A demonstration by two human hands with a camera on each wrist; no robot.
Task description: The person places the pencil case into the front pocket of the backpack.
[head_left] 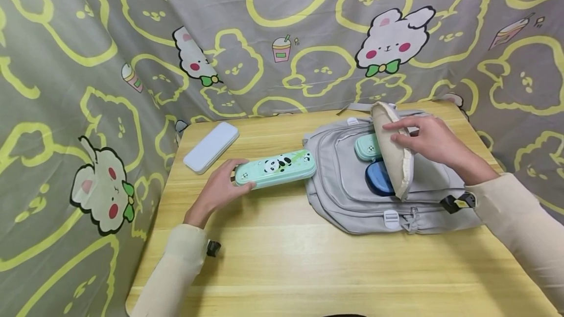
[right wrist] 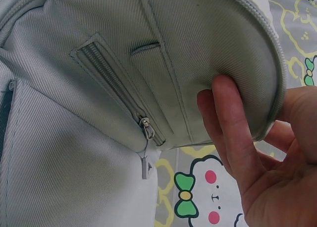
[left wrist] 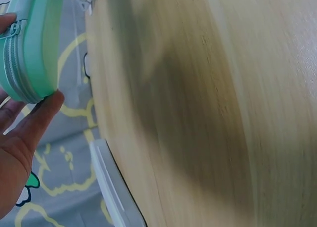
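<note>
My left hand grips one end of a mint-green zipped pencil case with a panda on its lid. Its far end reaches the left side of a grey backpack lying on the table. In the left wrist view, fingers and thumb sit around the zipped end of the case. My right hand holds up the backpack's front pocket flap, fingers against the fabric. Under the flap sit a small mint-green case and a dark blue case, both partly hidden by it.
A pale blue-white flat case lies at the back left of the wooden table. A patterned curtain hangs behind and along the left side. Straps and a buckle lie at the backpack's near side.
</note>
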